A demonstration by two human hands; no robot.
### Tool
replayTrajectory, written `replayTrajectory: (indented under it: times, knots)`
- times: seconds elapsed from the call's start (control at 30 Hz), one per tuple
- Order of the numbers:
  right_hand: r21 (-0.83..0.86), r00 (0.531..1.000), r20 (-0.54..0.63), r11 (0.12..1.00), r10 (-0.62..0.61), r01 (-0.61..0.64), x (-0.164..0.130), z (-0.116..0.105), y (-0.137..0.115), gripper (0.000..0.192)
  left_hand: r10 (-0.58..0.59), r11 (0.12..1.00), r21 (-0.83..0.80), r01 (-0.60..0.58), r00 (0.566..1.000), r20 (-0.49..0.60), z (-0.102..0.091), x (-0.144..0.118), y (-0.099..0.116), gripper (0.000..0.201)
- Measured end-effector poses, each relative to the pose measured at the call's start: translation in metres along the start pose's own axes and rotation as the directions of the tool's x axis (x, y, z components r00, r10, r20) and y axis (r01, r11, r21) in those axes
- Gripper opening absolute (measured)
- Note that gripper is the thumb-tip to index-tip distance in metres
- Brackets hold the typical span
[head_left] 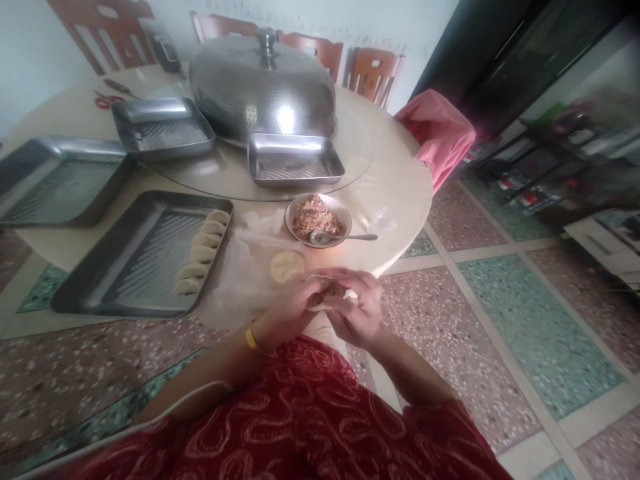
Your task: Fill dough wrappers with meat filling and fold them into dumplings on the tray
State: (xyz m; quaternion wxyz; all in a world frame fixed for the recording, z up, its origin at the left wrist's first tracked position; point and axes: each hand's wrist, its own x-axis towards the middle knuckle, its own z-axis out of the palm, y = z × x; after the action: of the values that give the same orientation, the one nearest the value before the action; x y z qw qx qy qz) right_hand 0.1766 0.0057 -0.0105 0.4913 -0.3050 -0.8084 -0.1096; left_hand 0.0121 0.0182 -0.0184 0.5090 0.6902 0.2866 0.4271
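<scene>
Around the middle of the frame, slightly low, the left hand [293,305] and right hand [361,313] both grip a filled dough wrapper [332,292] between their fingers. A flat dough round [287,266] lies just above the left hand; above it sits a bowl [331,200] of minced filling [315,217] with a spoon [357,237]. Dumplings [203,254] line the tray [145,267] at centre left.

Bowl [344,211] and spoon [357,237] blocking the way beyond the hands [363,310], low plastic sheet [243,280] leaving passage leftward toward the tray [145,267]
</scene>
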Motion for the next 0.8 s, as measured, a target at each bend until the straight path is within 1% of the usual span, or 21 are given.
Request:
replayTrajectory:
  times: [0.03, 0.1, 0.17, 0.2, 0.27, 0.33, 0.43, 0.5, 0.57, 0.6, 0.63, 0.67, 0.73, 0.8]
  knots:
    - [0.02, 1.0, -0.002, 0.999, 0.025, -0.025, 0.0, 0.0, -0.001, 0.019, 0.033, 0.998, 0.05, -0.034, 0.999, 0.007, -0.002, 0.0, 0.002, 0.025]
    - [0.054, 0.995, -0.036, 0.995, 0.091, -0.089, 0.001, 0.002, -0.004, 0.022, 0.013, 0.999, 0.03, -0.013, 1.0, 0.011, -0.003, 0.001, 0.01, 0.023]
    - [0.085, 0.98, -0.074, 0.981, 0.183, -0.177, 0.002, 0.003, -0.006, 0.025, -0.095, 0.993, -0.073, 0.096, 0.995, 0.016, -0.001, 0.003, 0.02, 0.025]
    - [0.104, 0.968, -0.075, 0.968, 0.238, -0.23, 0.002, 0.003, -0.007, 0.028, -0.121, 0.987, -0.104, 0.122, 0.993, 0.018, 0.0, 0.003, 0.025, 0.028]
    - [0.16, 0.936, -0.033, 0.926, 0.351, -0.342, 0.002, 0.004, -0.008, 0.034, -0.186, 0.958, -0.217, 0.188, 0.982, 0.031, 0.003, 0.003, 0.029, 0.035]
    - [0.228, 0.897, 0.03, 0.87, 0.442, -0.437, 0.001, 0.005, -0.009, 0.039, -0.239, 0.918, -0.318, 0.239, 0.97, 0.042, 0.006, 0.0, 0.028, 0.041]
    - [0.297, 0.86, 0.075, 0.812, 0.505, -0.503, -0.001, 0.005, -0.006, 0.047, -0.249, 0.894, -0.378, 0.239, 0.968, 0.024, 0.006, -0.003, 0.022, 0.047]
    - [0.343, 0.836, 0.158, 0.764, 0.526, -0.546, -0.002, 0.004, -0.003, 0.051, -0.255, 0.899, -0.369, 0.236, 0.967, -0.002, 0.005, -0.003, 0.02, 0.049]
    - [0.405, 0.81, 0.281, 0.702, 0.514, -0.586, -0.002, 0.003, 0.002, 0.049, -0.284, 0.914, -0.31, 0.263, 0.959, -0.024, 0.003, -0.002, 0.021, 0.049]
    - [0.436, 0.807, 0.332, 0.679, 0.488, -0.591, -0.001, 0.003, 0.005, 0.045, -0.295, 0.921, -0.274, 0.276, 0.955, -0.029, 0.002, -0.001, 0.023, 0.048]
    - [0.464, 0.816, 0.357, 0.671, 0.456, -0.578, 0.0, 0.002, 0.007, 0.039, -0.299, 0.927, -0.248, 0.283, 0.954, -0.029, 0.001, 0.0, 0.024, 0.047]
    - [0.487, 0.832, 0.36, 0.676, 0.422, -0.553, 0.001, 0.002, 0.009, 0.034, -0.299, 0.93, -0.232, 0.285, 0.954, -0.025, 0.0, 0.001, 0.026, 0.046]
    - [0.52, 0.863, 0.33, 0.689, 0.383, -0.504, 0.004, 0.001, 0.011, 0.025, -0.297, 0.934, -0.211, 0.287, 0.955, -0.016, 0.0, 0.001, 0.028, 0.045]
    - [0.538, 0.87, 0.289, 0.684, 0.399, -0.492, 0.006, 0.001, 0.011, 0.021, -0.292, 0.94, -0.184, 0.286, 0.956, -0.006, 0.0, 0.001, 0.029, 0.048]
